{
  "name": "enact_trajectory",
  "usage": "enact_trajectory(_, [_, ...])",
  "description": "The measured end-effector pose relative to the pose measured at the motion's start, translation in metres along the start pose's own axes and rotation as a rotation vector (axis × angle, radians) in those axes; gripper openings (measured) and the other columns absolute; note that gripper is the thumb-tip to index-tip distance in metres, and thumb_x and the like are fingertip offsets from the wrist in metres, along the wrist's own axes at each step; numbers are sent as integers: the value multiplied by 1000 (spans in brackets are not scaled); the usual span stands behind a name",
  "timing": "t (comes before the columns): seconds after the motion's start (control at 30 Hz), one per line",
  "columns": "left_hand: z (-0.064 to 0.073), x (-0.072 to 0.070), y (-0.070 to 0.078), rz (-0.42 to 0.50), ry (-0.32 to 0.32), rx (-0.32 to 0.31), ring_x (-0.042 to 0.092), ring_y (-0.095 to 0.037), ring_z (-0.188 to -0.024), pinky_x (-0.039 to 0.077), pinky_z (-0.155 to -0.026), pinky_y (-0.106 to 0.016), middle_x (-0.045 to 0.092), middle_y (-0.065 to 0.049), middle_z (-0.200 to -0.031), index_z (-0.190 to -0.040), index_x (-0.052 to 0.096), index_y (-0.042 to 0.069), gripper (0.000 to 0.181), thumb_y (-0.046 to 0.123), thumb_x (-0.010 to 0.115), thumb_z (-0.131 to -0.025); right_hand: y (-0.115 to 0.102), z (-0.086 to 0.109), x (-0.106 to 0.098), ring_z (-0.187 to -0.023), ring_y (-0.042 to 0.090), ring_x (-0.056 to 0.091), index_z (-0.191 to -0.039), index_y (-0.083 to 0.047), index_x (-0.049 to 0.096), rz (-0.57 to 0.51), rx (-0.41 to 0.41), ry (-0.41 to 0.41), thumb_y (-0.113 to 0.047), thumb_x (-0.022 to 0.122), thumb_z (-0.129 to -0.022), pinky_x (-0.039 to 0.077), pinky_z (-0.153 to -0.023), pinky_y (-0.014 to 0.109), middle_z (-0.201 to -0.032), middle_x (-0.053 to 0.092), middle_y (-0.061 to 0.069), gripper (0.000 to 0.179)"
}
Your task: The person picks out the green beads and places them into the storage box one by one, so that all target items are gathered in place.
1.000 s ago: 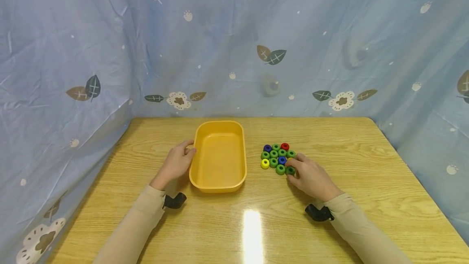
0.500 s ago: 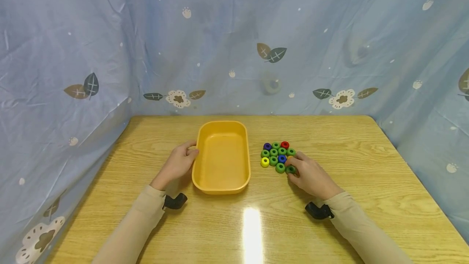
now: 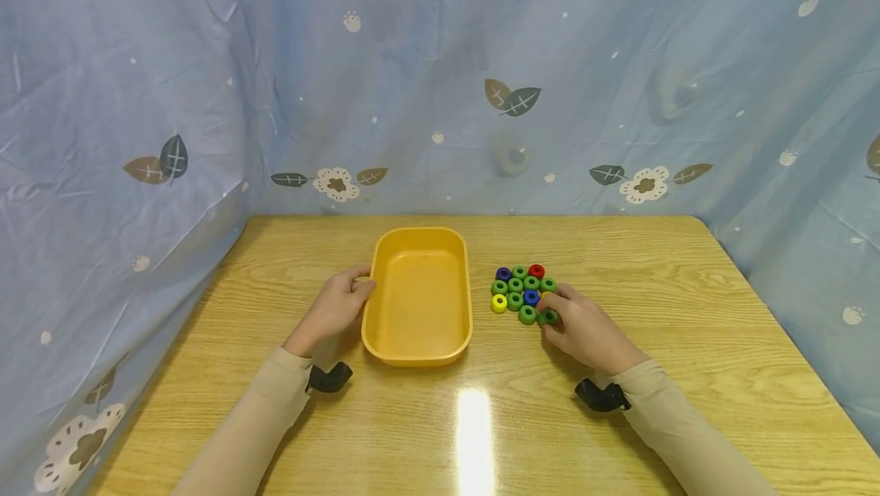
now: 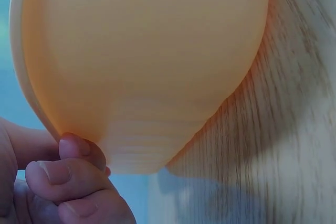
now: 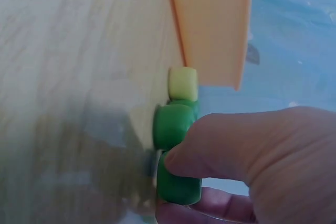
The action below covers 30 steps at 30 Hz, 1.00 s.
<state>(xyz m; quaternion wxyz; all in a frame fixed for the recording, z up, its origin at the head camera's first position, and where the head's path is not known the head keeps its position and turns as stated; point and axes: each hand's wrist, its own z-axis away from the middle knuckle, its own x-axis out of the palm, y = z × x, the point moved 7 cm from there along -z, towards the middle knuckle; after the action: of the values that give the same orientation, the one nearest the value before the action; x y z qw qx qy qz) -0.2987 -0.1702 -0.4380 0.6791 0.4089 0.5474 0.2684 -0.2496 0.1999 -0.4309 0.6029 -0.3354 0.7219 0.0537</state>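
My left hand (image 3: 334,303) pinches the left rim of a yellow rectangular tray (image 3: 416,358), whose inside shows nothing in it. In the left wrist view the thumb and curled fingers (image 4: 79,203) grip the tray's edge. To the right of the tray lies a cluster of round beads with holes: several green, a yellow bead (image 3: 499,303), a red bead (image 3: 536,272), blue and purple ones. At the cluster's near right, my right hand (image 3: 584,332) pinches a green bead (image 5: 178,184) between thumb and fingers. An orange bead is partly hidden by that hand.
Everything stands on a wooden table (image 3: 653,274). A blue patterned curtain (image 3: 440,83) hangs behind the table and along both sides. Another green bead (image 5: 172,127) sits directly beside the pinched one.
The tray has shifted slightly to the right, with my left hand on its rim. My right hand has stayed at the same green bead.
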Motion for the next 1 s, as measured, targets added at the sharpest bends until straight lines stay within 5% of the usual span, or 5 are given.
enact_trajectory(0.13, [2, -2, 0, 8, 3, -11, 61, -22, -61, 45, -52, -28, 77, -16, -100, -153, 47, 1, 45, 20, 48, -112, -4, -2, -8, -67, 4, 44, -105, -4, 74, -12, -13, 22, 1, 78, -85, 46, -59, 22, -95, 58, 5, 21])
enact_trajectory(0.3, [2, -2, 0, 2, 6, -6, 47, -17, -52, 38, -48, -27, 73, -13, -84, -152, 48, 2, 44, 21, 47, -112, -13, -11, -23, -73, 11, 54, -109, -3, 74, -26, -44, 84, 2, 77, -86, 50, -62, 24, -96, 58, 4, 23])
enact_trajectory(0.43, [5, 0, -3, 25, -6, -10, 45, -15, -52, 38, -49, -27, 76, -14, -93, -154, 46, 2, 45, 21, 47, -112, -25, -24, -31, -75, 16, 57, -111, -5, 73, -44, -62, 110, -1, 77, -88, 48, -61, 25, -97, 59, 4, 24])
enact_trajectory(0.83, [7, 6, -6, 65, -23, -14, 34, -13, -45, 34, -45, -25, 60, -6, -69, -152, 47, 6, 44, 25, 46, -113, -77, -80, -31, -77, 16, 56, -113, -9, 72, -104, -136, 47, -8, 75, -93, 49, -66, 26, -99, 58, 2, 20])
enact_trajectory(1.0, [7, 3, -5, 57, -21, -10, 34, -14, -45, 34, -45, -26, 64, -5, -73, -152, 46, 4, 44, 25, 46, -113, -96, -106, -21, -79, 19, 59, -111, -6, 71, -138, -193, 16, -6, 74, -94, 51, -70, 28, -101, 59, 5, 17])
